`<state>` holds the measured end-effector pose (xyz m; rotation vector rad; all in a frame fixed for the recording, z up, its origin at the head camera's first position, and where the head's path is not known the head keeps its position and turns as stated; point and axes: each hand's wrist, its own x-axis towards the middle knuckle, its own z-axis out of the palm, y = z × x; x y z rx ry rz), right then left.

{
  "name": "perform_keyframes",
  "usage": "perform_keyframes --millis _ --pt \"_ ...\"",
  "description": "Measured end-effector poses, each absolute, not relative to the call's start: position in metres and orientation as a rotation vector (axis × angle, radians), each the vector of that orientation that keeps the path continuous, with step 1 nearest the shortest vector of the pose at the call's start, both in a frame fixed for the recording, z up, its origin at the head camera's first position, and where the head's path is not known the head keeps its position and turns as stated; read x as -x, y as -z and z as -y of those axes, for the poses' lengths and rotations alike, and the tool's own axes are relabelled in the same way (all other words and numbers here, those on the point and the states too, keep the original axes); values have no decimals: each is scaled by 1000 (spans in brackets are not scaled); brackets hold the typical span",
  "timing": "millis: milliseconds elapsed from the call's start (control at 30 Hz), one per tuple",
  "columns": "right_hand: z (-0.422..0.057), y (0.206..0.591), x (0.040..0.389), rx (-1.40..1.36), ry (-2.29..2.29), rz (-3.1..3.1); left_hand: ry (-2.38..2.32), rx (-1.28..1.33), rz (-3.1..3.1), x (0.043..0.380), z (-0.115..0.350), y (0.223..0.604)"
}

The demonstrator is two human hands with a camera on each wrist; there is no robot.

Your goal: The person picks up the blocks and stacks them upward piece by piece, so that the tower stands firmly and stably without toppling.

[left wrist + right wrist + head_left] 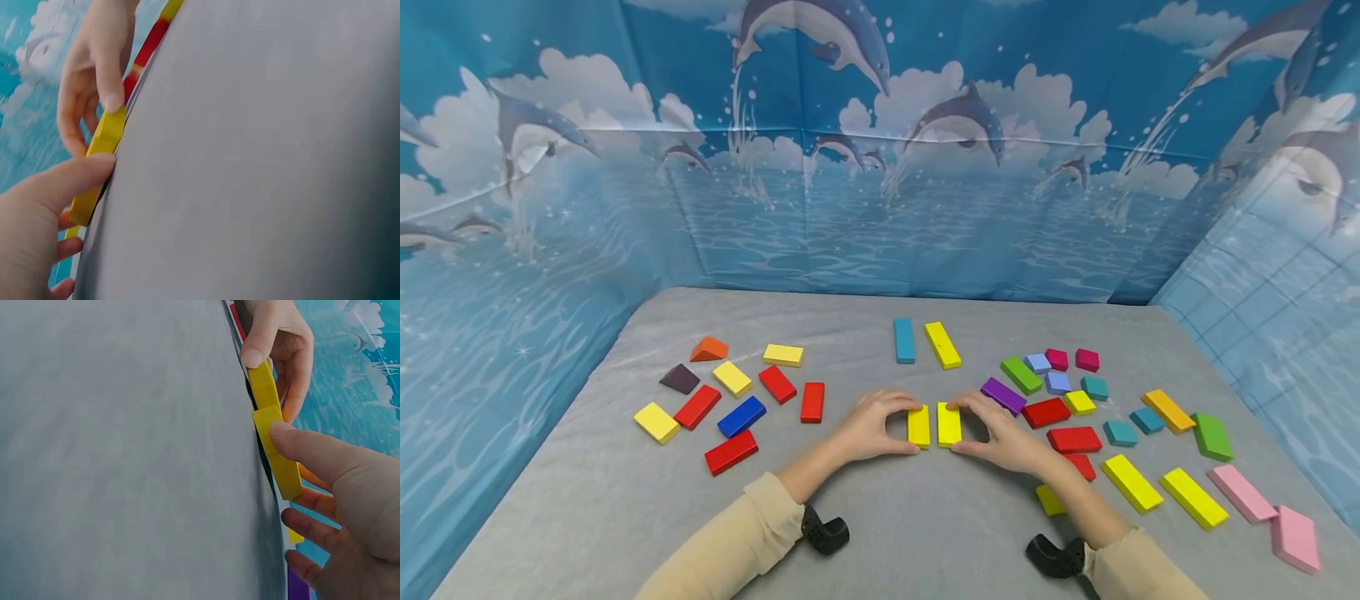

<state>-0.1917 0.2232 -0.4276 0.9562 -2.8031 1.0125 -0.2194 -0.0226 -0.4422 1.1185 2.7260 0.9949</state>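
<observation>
Two yellow rectangular blocks stand side by side at the middle of the grey table, a narrow gap between them in the head view. My left hand (880, 427) pinches the left yellow block (918, 427) by its near and far ends, thumb at the near end. The right yellow block (949, 426) is pinched the same way by my right hand (1000, 433). In the right wrist view, the thumb presses on the near face of that yellow block (281, 462). Beyond the hands lie a teal block (905, 341) and a longer yellow block (943, 345).
Red, yellow and blue blocks, with an orange triangular block (709, 349), lie scattered at the left. At the right are many more, including a purple block (1003, 396), a green block (1213, 437) and a pink block (1296, 538). A dolphin-print curtain (865, 217) backs the table.
</observation>
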Motion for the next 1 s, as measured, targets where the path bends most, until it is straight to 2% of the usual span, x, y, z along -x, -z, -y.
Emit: perform_keyframes --millis 333,1000 --pt "-236 423 186 -885 -977 2901 -932 -1140 -2819 213 -3 445" --pt "-236 419 185 -831 -1052 2968 -997 -1110 -2781 212 -6 451"
